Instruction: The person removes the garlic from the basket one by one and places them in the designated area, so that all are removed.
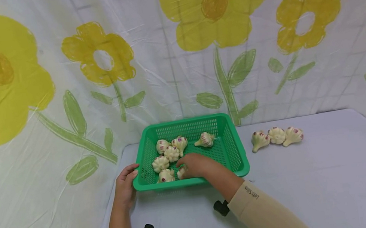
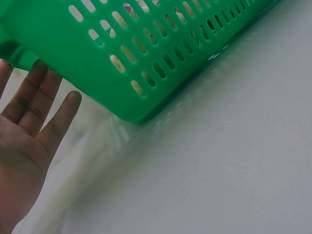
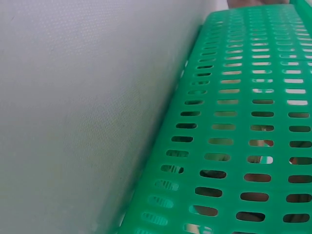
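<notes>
A green plastic basket [image 1: 190, 182] with slotted walls holds several garlic bulbs, mostly gathered in its left half. My left hand [image 1: 125, 186] is at the basket's left rim; in the left wrist view its fingers [image 2: 57, 117] are fairly straight, tips against the rim. Reaching over the front wall, my right hand [image 1: 193, 165] grips a garlic bulb [image 1: 181, 172] near the basket's floor, its fingers partly covering the bulb. Another garlic bulb [image 1: 205, 140] lies apart toward the back right of the basket. In the right wrist view the slotted wall [image 3: 234, 126] hides the right hand.
Three garlic bulbs [image 1: 277, 135] lie in a row on the white table [image 1: 328, 172], right of the basket. Behind the table hangs a white curtain [image 1: 161, 75] printed with yellow flowers, close to the basket's back rim.
</notes>
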Available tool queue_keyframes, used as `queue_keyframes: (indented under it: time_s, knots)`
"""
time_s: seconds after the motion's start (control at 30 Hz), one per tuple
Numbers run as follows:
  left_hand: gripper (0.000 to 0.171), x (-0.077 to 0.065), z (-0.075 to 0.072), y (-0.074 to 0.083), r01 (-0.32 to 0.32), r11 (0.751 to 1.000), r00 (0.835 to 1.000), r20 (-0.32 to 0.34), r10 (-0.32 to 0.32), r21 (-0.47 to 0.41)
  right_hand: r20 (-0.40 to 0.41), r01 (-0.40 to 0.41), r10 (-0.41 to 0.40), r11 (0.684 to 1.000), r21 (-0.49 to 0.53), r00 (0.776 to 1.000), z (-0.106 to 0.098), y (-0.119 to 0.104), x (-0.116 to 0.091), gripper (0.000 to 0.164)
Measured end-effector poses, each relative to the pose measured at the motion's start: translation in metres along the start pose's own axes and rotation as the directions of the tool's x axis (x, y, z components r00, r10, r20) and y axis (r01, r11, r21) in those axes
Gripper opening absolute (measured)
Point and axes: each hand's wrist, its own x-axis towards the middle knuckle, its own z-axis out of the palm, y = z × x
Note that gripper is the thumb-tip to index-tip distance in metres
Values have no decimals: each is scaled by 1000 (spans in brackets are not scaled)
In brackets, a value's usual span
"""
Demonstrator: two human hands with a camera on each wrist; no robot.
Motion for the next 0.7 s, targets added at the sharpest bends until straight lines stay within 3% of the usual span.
queue_keyframes:
  time_s: [0.33,0.7]
  knots:
    - [26,0,0,0,-11,1000,1000,15,11,-6,-14,22,-24,996,-85,1000,0,0,0,39]
    - [27,0,0,0,3,1000,1000,5,-3,6,-41,-6,4,999,-53,999,1,1,-2,38]
